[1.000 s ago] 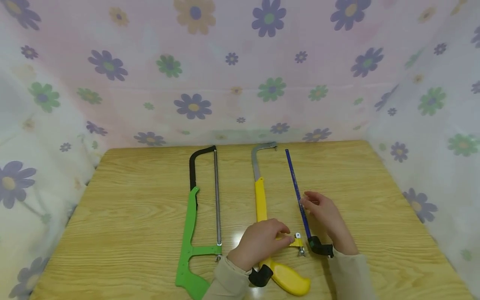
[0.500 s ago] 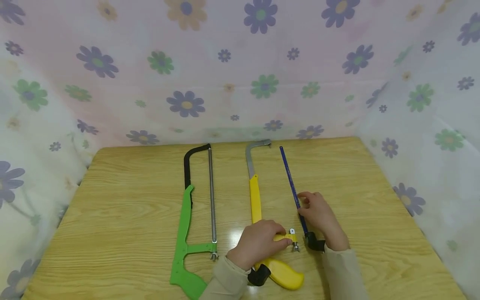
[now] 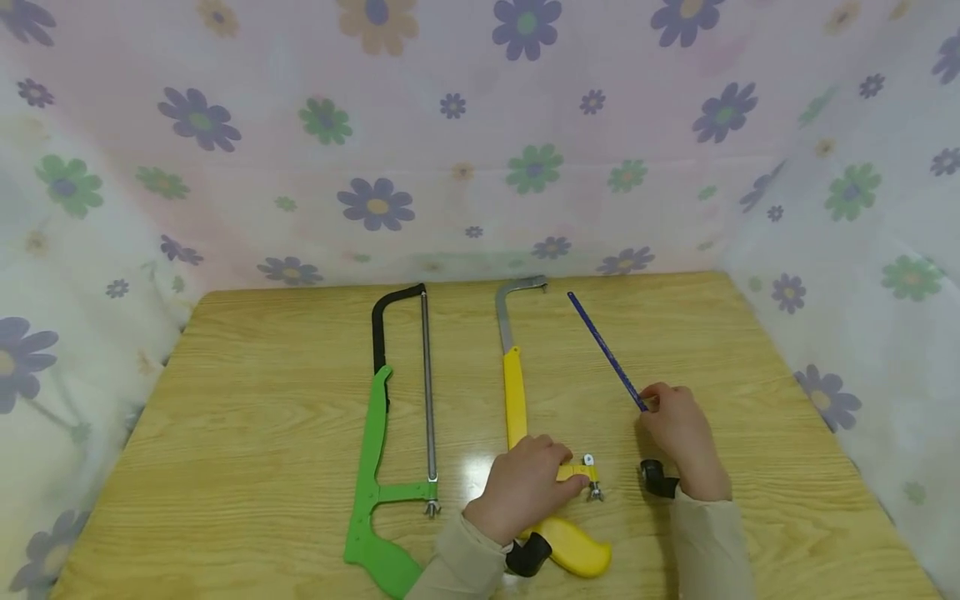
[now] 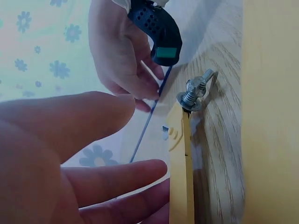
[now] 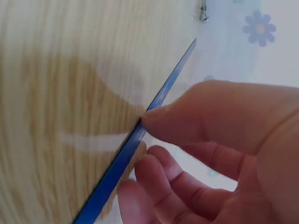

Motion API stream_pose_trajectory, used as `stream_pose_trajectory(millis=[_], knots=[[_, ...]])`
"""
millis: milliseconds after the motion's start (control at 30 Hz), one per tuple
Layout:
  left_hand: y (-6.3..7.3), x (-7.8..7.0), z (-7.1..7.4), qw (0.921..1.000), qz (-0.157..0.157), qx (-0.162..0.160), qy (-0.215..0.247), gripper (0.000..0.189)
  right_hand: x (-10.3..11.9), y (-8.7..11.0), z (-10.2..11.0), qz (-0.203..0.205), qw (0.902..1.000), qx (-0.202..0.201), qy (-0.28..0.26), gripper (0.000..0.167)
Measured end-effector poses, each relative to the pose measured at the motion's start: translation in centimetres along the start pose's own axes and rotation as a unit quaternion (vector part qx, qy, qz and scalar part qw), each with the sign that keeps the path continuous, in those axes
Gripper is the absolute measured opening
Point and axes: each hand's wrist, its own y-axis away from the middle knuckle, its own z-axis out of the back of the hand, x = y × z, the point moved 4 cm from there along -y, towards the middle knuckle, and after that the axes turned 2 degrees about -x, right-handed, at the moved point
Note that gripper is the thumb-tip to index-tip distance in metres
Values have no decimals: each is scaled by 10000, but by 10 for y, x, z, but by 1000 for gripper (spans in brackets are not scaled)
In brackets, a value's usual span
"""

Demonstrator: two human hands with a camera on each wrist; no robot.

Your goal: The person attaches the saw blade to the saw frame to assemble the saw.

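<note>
My right hand (image 3: 681, 437) pinches a blue hacksaw blade (image 3: 600, 342) between thumb and fingers near its lower part. The blade slants across the tabletop, its far tip pointing to the back. In the right wrist view, the thumb (image 5: 173, 119) presses on the blade's edge. My left hand (image 3: 521, 487) lies over a yellow hacksaw frame (image 3: 516, 392) without a blade, covering its middle. In the left wrist view, the thumb (image 4: 98, 116) stands apart from the yellow crossbar (image 4: 180, 172), while the extended fingers reach its side. A wing nut and bolt (image 4: 194, 93) sit at the crossbar's end.
A green hacksaw (image 3: 371, 467) with a grey blade (image 3: 428, 383) fitted lies left of the yellow one. Underneath is a wood-grain table (image 3: 247, 417). A flowered cloth (image 3: 465, 200) surrounds its back and sides. Black wrist cameras (image 3: 660, 479) are worn on both wrists.
My right hand has come onto the blue blade, pinched it and moved right. The blade's near end swung right while its tip stayed near the back edge. My left hand has hardly moved.
</note>
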Motion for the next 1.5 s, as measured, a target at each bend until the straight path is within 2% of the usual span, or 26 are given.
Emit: stream_pose_trajectory(millis=[300,667,900,1033,1167,1267,1400,1500], knots=[[2,2,-3,9999,-98,22,-9,36,-6,6,6,-258,9989,-101,376,26],[-1,2,-7,9996,-149,98,-199,35,-11,7,13,-255,9996,42,131,21],[-2,2,-9,9997,-109,139,-161,35,-13,8,15,-372,9987,336,29,21],[-2,0,-9,9995,-160,48,-275,31,-14,8,15,-309,9980,556,13,24],[-1,-1,-8,9976,-338,-189,-569,21,-15,8,9,-424,9931,1002,-431,25],[1,-1,-7,9964,-419,-292,-677,18,-15,6,1,-689,9823,1320,-1134,27],[1,2,-6,9963,-422,-312,-679,19,-13,2,-10,-706,9686,1302,-1995,32],[1,4,-8,9970,-364,-218,-645,20,-10,2,-17,-558,9618,1215,-2388,36]])
